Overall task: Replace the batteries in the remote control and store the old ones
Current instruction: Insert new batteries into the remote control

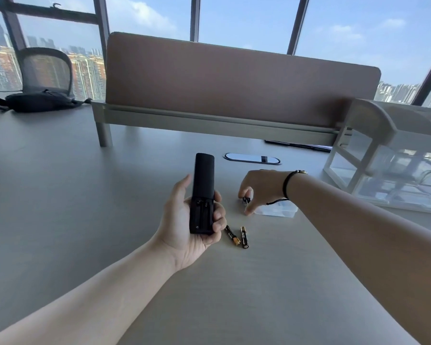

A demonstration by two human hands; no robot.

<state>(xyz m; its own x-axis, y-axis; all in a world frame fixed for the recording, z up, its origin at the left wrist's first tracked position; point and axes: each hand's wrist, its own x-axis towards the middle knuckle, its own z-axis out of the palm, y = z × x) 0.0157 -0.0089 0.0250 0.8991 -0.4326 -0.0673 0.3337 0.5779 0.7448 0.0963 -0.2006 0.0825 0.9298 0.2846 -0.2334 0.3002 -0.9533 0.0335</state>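
My left hand (184, 220) holds a black remote control (202, 192) back side up, above the grey table (60, 183). Its cover is slid away from me and the battery bay (201, 215) shows two empty slots. Two black-and-gold batteries (238, 236) lie on the table just right of that hand. Farther back, my right hand (259, 189) reaches down with its fingertips pinched on a small dark battery (245, 201) at the table surface. A small clear plastic box (280, 210) sits right beside and partly under that wrist.
A brown desk divider (234, 85) stands across the back. A clear plastic drawer unit (396, 170) is at the right. An oval cable grommet (251, 159) is set in the table behind the remote. A black bag (40, 102) and mesh chair (47, 68) are at far left.
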